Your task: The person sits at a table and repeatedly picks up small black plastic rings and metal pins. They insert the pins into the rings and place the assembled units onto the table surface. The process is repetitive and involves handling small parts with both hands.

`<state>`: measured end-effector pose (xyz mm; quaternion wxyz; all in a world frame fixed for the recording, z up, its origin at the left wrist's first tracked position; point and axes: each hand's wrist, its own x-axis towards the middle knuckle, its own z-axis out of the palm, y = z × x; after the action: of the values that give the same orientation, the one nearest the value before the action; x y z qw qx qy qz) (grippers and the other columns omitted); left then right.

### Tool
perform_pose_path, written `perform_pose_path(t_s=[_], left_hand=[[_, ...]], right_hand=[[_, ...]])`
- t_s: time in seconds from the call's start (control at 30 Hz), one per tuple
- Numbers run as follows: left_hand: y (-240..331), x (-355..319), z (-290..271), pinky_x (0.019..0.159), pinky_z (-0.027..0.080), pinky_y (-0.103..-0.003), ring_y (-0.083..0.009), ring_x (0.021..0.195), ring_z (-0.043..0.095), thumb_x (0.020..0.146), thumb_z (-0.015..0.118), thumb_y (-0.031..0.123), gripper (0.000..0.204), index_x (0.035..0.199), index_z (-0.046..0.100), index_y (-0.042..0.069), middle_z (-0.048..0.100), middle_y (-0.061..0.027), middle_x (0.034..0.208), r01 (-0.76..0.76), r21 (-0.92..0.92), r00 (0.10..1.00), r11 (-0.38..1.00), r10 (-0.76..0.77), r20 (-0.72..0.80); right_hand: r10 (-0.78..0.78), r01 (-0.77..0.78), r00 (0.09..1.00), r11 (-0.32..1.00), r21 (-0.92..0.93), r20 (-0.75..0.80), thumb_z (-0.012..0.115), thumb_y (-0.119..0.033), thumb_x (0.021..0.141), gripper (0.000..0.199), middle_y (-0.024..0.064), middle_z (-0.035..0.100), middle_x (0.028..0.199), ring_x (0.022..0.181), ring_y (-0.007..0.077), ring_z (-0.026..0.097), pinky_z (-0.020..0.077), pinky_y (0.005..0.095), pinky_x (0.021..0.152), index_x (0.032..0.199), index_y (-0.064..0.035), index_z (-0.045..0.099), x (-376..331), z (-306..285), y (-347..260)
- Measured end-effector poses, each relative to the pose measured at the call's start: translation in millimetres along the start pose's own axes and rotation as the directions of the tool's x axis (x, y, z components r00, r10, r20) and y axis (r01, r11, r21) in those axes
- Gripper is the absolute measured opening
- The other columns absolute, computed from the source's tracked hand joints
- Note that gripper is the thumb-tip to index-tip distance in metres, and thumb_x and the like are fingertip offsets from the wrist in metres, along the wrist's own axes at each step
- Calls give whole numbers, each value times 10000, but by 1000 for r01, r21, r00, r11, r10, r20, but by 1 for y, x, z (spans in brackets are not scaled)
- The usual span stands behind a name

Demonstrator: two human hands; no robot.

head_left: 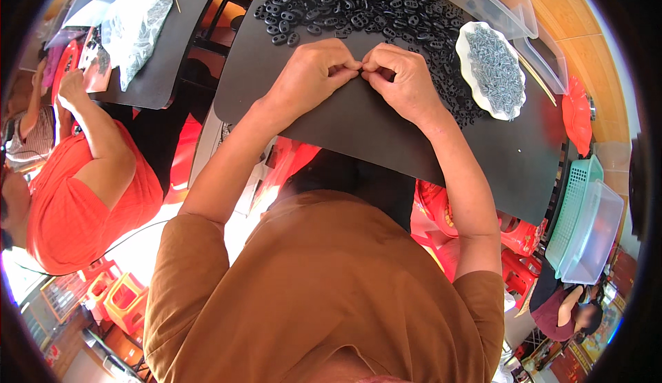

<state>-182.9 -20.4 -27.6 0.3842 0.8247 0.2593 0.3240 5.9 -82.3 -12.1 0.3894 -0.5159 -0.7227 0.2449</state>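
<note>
Evidently, a tiny dark piece point(360, 72) sits between your left hand point(314, 74) and right hand point(405, 83), the fingers of both pinched narrow, probably to steady it; its shape is hidden. Heaped black pieces point(338, 0) at twelve o'clock and the scalloped dish point(463, 65) of silvery fasteners point(493, 72) at three seem placed on the tabletop point(510, 159) for easy reach.

The person wears a plain brown top point(331, 279), softly creased across the chest, with its neckline point(348, 348) showing at the lower edge. The left sleeve point(189, 262) and right sleeve point(480, 307), in the same brown, are short and loose, ending around the elbows, and leave the left hand point(316, 72) and right hand point(403, 79) bare. Beyond the top, black cloth point(358, 183) shows at the lap.
</note>
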Motion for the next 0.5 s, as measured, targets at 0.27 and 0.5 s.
perform_pose_path(t_s=[0.27,0.5], left_hand=[[2,0,-4,644,483,-243,-114,678,593,870,692,99,133,976,715,23,645,-48,813,116,-123,982,986,-132,-138],[5,1,-1,638,499,-249,-120,668,607,853,695,72,123,965,709,22,649,-51,840,47,-4,999,999,-47,-14]], right_hand=[[260,-292,956,877,381,135,671,-8,798,123,-1,629,800,715,79,616,515,236,644,902,-22,605,13,-49,0],[220,-53,897,914,401,-383,685,-113,873,207,53,652,942,848,112,621,497,238,750,1062,-72,609,78,-182,60]])
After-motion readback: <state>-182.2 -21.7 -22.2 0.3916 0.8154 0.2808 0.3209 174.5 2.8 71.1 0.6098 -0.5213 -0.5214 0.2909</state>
